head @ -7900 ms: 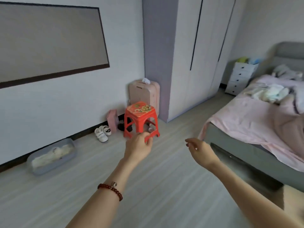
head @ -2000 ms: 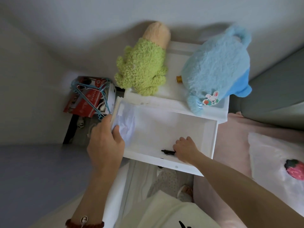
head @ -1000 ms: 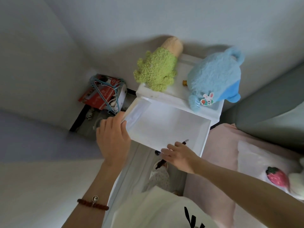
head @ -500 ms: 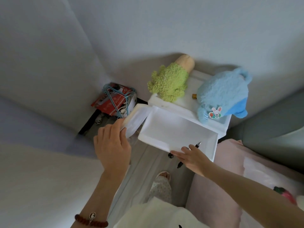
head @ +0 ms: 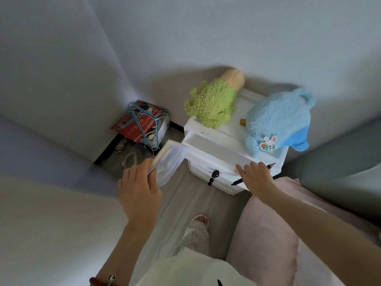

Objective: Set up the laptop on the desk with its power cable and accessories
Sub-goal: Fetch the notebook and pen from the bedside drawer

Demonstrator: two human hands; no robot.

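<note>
Beside the bed, our right hand [head: 255, 178] grips a black pen [head: 271, 165], tip up-right, at the white drawer [head: 212, 153]; our left hand [head: 140, 186] clasps a white packet [head: 168, 162]. Any print is unreadable.

Single head view, looking steeply down, close over white nightstand [head: 216, 183]

green plush [head: 210, 104], blue plush [head: 278, 118], white drawers [head: 216, 153]

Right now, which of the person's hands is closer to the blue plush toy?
The right. The right hand rests on the drawer front, holding a black pen, just below the blue plush toy. The left hand is farther off, left of the nightstand, holding a white pouch.
</note>
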